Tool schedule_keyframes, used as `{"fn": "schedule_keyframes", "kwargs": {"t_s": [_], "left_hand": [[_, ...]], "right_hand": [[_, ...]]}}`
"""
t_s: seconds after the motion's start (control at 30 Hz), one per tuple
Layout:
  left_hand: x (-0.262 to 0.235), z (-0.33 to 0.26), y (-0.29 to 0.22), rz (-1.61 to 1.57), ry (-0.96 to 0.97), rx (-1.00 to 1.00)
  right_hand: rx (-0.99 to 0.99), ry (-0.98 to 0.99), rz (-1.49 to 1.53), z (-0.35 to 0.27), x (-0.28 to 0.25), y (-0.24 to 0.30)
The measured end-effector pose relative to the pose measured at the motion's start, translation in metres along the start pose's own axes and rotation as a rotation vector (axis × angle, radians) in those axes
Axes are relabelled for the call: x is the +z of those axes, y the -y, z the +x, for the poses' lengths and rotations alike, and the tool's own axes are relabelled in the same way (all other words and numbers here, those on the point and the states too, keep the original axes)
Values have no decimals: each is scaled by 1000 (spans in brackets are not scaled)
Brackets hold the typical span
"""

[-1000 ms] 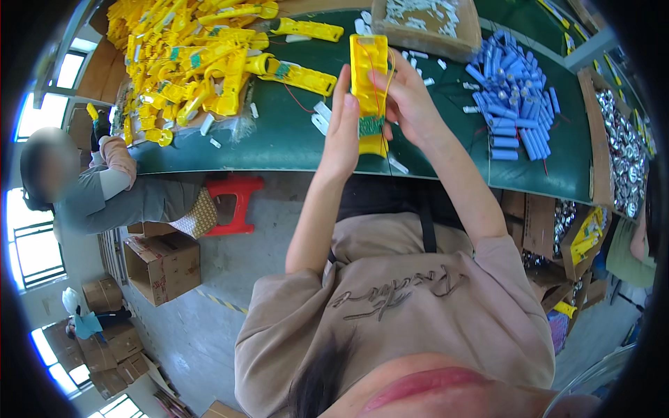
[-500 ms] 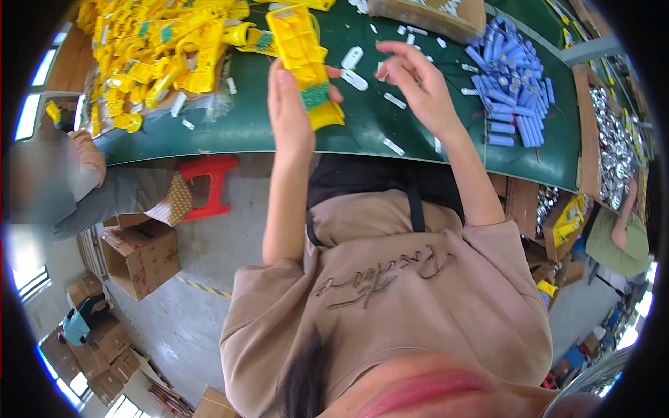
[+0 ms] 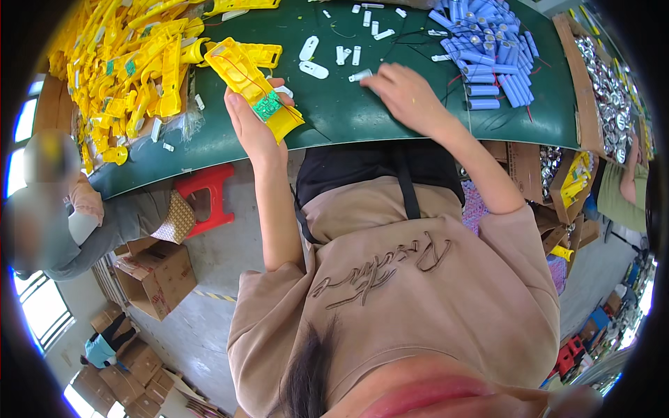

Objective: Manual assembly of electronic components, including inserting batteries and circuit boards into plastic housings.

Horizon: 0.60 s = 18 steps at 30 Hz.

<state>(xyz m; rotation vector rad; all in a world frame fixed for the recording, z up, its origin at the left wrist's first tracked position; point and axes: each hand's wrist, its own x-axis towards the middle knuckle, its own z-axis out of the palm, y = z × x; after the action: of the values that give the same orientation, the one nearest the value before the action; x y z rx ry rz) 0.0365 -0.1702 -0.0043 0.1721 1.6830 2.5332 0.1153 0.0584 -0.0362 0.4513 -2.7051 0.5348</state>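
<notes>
My left hand [image 3: 256, 136] is closed around a yellow plastic housing [image 3: 235, 71], holding it tilted above the table's near edge. A green circuit board [image 3: 267, 106] sits in the lower part of the housing, with thin red and dark wires by it. A white bit [image 3: 283, 91] shows beside my left fingertips; whether it is held cannot be told. My right hand [image 3: 408, 99] is low over the table, palm down, its curled fingertips at the end of a small white plastic piece [image 3: 360, 75]. Two white oval covers [image 3: 313, 70] lie between the hands.
Yellow housings [image 3: 139, 76] are heaped at the left of the green table [image 3: 334, 111]. Blue cylindrical cells [image 3: 488, 63] with wires are piled at the right, before a box of shiny metal parts [image 3: 603, 97]. Small white pieces [image 3: 366, 19] are scattered farther back. A person [image 3: 83, 202] sits at the left.
My right hand has come down from above the table to a small white piece, its fingers curling in. My left hand and the yellow housing are now farther left and slightly lower in view.
</notes>
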Motion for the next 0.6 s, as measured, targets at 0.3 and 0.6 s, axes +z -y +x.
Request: {"fn": "schedule_keyframes", "kwargs": {"t_s": [0.3,0.6], "left_hand": [[11,-8,6,71,97,-21],[49,-12,25,16,226,-118]], "right_hand": [[319,-452,151,-46,-106,-14],[545,-126,-345,-141,-96,-33]]}}
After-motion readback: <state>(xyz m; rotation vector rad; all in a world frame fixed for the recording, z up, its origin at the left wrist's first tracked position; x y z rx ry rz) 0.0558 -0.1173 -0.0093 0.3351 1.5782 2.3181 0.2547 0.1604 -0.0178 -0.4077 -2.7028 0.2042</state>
